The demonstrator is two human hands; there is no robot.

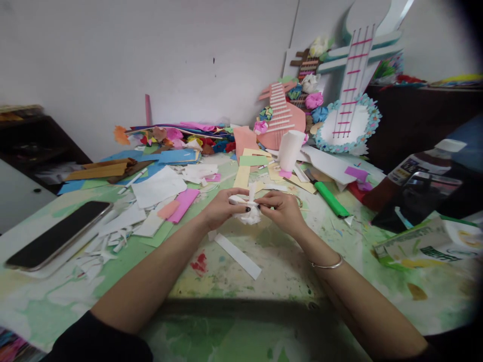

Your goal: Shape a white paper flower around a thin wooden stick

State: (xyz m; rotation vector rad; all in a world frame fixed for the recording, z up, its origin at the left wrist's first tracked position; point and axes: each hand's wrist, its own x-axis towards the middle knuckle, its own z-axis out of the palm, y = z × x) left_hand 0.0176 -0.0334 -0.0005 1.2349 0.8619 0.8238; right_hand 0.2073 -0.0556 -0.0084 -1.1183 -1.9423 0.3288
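Where both hands [225, 207] [282, 210] pinch, white paper [250, 216] crinkles.

The left sleeve [101, 343] is black and ends in a plain edge near the elbow; the right sleeve [422, 355], also dark, shows only in small part. A slim, silver-coloured bangle [329, 265] circles the right forearm, and dark nail polish [248, 209] colours the thumbnails of the left hand [225, 205] and right hand [284, 210]
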